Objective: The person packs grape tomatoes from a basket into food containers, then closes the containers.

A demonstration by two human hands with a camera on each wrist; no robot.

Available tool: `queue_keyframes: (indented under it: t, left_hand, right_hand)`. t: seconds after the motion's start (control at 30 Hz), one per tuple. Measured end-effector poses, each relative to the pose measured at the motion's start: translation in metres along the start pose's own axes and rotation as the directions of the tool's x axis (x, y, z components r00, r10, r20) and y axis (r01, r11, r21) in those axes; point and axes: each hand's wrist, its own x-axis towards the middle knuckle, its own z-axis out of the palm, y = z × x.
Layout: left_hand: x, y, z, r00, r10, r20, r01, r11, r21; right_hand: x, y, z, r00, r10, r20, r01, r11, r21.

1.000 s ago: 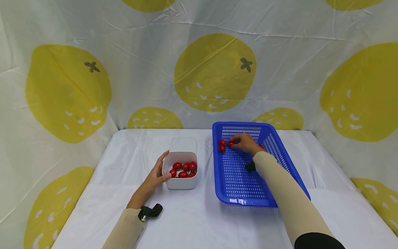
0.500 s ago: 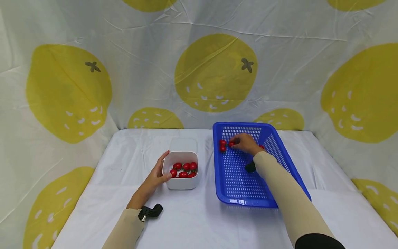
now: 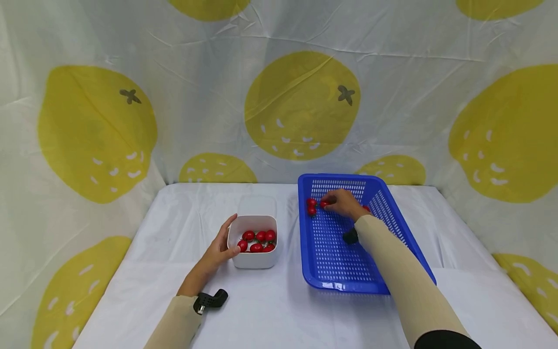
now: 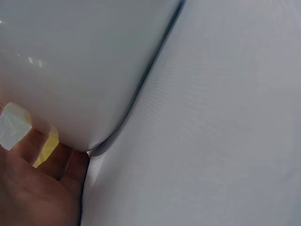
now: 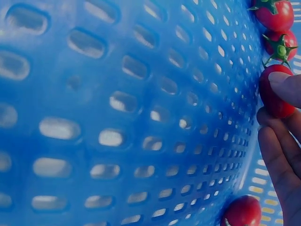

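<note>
While the left hand (image 3: 216,252) cupped the tub (image 3: 254,260) to steady it, fingers loose, the right hand (image 3: 345,202) pinched a tomato (image 5: 274,96). It sat in the basket (image 3: 403,232).

backdrop: creased white fabric (image 3: 209,58) printed with large yellow lemons, filling the upper frame and both sides | lemon (image 3: 301,104) at centre top | table: white wrinkled cloth (image 3: 270,310) across the lower frame | light: even, soft, faint shadows

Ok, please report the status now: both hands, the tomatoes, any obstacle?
Left hand rests against the white container. Right hand pinches a cherry tomato in the blue basket. Nothing blocks between basket and container.
</note>
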Motion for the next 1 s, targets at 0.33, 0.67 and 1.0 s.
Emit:
queue_keyframes:
  t: [0.33,0.67,1.0]
  left_hand:
    - [0.000,0.002,0.001,1.000,-0.023,-0.013,0.023,0.999,0.025]
    - [0.000,0.002,-0.001,0.999,-0.024,-0.026,0.025,0.999,0.043]
    - [-0.001,0.002,0.000,1.000,-0.023,-0.019,0.024,0.999,0.047]
  right_hand:
    - [0.001,-0.007,-0.012,0.998,0.043,-0.039,-0.041,0.998,0.039]
    - [0.001,-0.022,-0.016,0.998,0.050,-0.041,-0.048,0.997,0.063]
    - [0.001,-0.026,-0.018,0.998,0.020,-0.061,-0.016,0.997,0.077]
